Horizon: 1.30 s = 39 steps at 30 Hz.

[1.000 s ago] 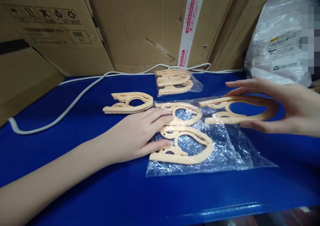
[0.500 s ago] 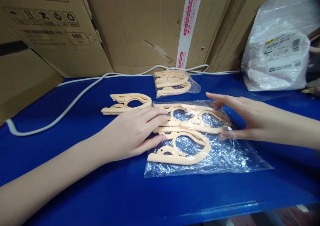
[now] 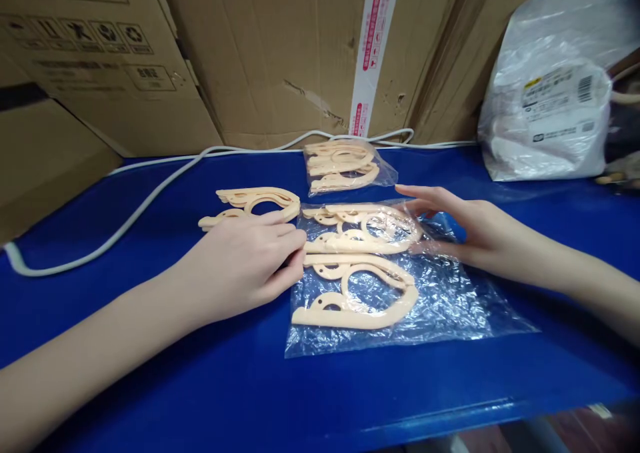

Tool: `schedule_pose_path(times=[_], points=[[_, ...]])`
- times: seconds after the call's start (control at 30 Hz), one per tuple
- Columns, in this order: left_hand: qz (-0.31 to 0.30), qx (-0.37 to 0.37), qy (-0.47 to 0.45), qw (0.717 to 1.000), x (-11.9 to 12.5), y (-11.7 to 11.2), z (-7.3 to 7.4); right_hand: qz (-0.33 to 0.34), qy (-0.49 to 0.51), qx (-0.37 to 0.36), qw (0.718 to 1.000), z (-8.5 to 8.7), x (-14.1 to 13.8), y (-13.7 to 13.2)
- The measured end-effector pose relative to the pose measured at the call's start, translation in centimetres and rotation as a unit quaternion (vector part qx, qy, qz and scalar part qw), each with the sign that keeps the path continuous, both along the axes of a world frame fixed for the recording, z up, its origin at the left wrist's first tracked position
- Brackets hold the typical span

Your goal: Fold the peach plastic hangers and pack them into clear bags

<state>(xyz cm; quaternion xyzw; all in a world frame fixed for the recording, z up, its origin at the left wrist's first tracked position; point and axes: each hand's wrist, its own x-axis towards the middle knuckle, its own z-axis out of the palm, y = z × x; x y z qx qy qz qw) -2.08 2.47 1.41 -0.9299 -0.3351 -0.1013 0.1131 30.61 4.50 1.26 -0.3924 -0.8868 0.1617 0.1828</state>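
Hangers [image 3: 350, 316], curved peach plastic, crinkly bag [image 3: 450, 306], left fingers [image 3: 285, 239] curled at edge, right fingers [image 3: 425, 196] splayed

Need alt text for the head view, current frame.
Two bare hands work at a crinkled clear plastic bag on a blue table: the left hand at its left edge, the right hand against a stack of peach plastic hangers. One more peach hanger lies nearer; brown cardboard boxes stand behind.

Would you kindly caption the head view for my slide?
Left hand and right hand flank peach plastic hangers on a clear bag.
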Motion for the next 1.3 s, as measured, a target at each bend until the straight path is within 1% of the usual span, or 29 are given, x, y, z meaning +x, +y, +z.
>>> schedule_pose_path(times=[0.1, 0.2, 0.37, 0.53, 0.67, 0.9, 1.07, 1.2, 1.3], points=[[0.019, -0.01, 0.007, 1.0, 0.0, -0.2, -0.2, 0.018, 0.017, -0.007, 1.0, 0.0, 0.0, 0.0], [0.033, -0.024, 0.009, 0.999, 0.0, -0.2, -0.4, 0.021, 0.032, -0.006, 0.999, -0.1, -0.4, 0.0], [0.06, -0.037, 0.025, 0.997, 0.1, -0.2, -0.3, 0.001, 0.076, -0.014, 0.997, -0.5, -0.9, 0.0], [0.1, -0.056, 0.048, 0.992, 0.1, -0.3, -0.4, -0.016, 0.088, -0.012, 0.996, -0.8, -1.0, 0.3], [0.117, -0.076, 0.044, 0.989, 0.2, -0.2, -0.3, -0.021, 0.087, -0.02, 0.996, -1.0, -1.3, 0.3], [0.121, -0.116, 0.036, 0.985, 0.3, -0.1, 0.1, -0.033, 0.095, -0.018, 0.995, -1.3, -1.7, 0.3], [0.112, -0.171, 0.023, 0.978, 0.2, -0.2, 0.6, -0.037, 0.094, -0.01, 0.995, -1.3, -1.6, 0.3], [0.119, -0.216, 0.015, 0.969, 0.1, 0.0, 1.0, -0.043, 0.099, -0.001, 0.994, -1.5, -1.7, 0.4], [0.103, -0.232, 0.015, 0.967, 0.0, 0.4, 1.0, -0.041, 0.096, 0.002, 0.995, -1.5, -1.7, 0.3]])
